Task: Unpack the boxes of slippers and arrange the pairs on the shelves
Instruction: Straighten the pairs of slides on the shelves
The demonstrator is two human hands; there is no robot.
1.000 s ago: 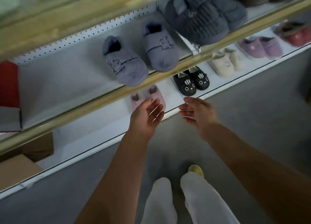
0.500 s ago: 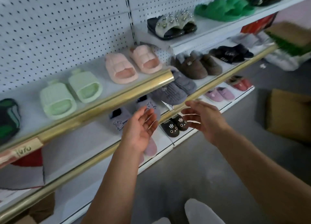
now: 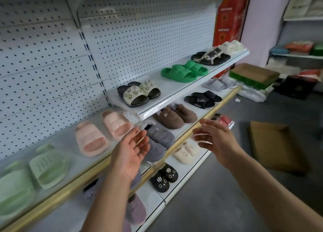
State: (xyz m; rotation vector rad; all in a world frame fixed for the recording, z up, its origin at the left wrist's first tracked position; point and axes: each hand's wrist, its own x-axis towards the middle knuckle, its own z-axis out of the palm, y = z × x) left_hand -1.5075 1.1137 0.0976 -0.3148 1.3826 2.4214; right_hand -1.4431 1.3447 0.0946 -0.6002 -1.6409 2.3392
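Slipper pairs fill the white pegboard shelves. Pink slides [image 3: 103,133] and pale green slides [image 3: 35,174] lie on the gold-edged shelf [image 3: 83,176] at the left. Grey fluffy slippers [image 3: 158,141] and brown slippers [image 3: 174,117] sit to their right. Flower-trimmed sandals [image 3: 139,93] and green slides [image 3: 183,71] are on the raised white shelf [image 3: 176,93]. My left hand [image 3: 130,152] hovers palm-up and empty in front of the grey slippers. My right hand [image 3: 214,137] is held out beside it, fingers relaxed, holding nothing.
Black cat-face slippers [image 3: 163,177], cream slippers [image 3: 186,151] and purple slippers [image 3: 135,209] sit on the lower shelves. A flat cardboard box [image 3: 276,146] lies on the grey floor at the right. More boxes and bags [image 3: 253,78] are piled at the shelf's far end.
My view has lifted from the bottom shelves to the upper ones. Both hands rose with it and stay empty, still held apart in front of the shelving.
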